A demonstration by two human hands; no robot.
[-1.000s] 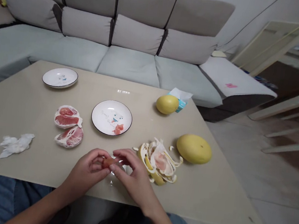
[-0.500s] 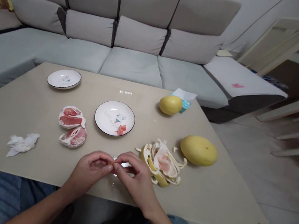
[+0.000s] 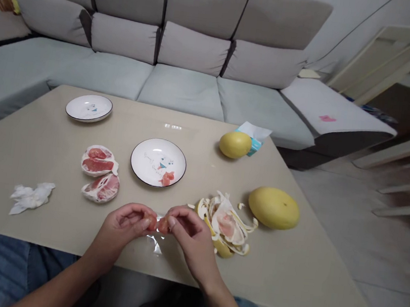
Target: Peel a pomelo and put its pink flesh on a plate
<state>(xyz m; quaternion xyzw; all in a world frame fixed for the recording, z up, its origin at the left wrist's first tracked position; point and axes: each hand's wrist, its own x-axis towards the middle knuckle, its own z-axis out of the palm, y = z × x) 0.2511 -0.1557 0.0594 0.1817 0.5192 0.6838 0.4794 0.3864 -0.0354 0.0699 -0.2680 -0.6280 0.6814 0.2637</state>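
Note:
Over the table's near side, my left hand [image 3: 127,226] pinches a piece of pink pomelo flesh [image 3: 150,222] between thumb and fingers. Close beside it, my right hand [image 3: 191,231] is closed on another pomelo piece [image 3: 163,225]; a narrow gap seems to part the two pieces. Beyond my hands lies a white plate [image 3: 151,162] with a dark rim, and small bits of pomelo flesh [image 3: 167,178] rest on it. Peeled pomelo chunks [image 3: 100,188] sit to the left of that plate. By my right hand is a heap of pomelo peel [image 3: 229,226].
A second white plate [image 3: 79,109] stands at the far left. Crumpled tissue [image 3: 31,197] lies at the left. Two whole yellow pomelos, a nearer one [image 3: 273,207] and a farther one [image 3: 235,144], are on the right, with a tissue pack [image 3: 256,142] behind. A grey sofa [image 3: 183,88] borders the table [image 3: 287,273].
My hands have moved slightly apart. The pomelo flesh, mostly hidden between my fingers before, now shows as a piece in each hand. The other things have stayed in place.

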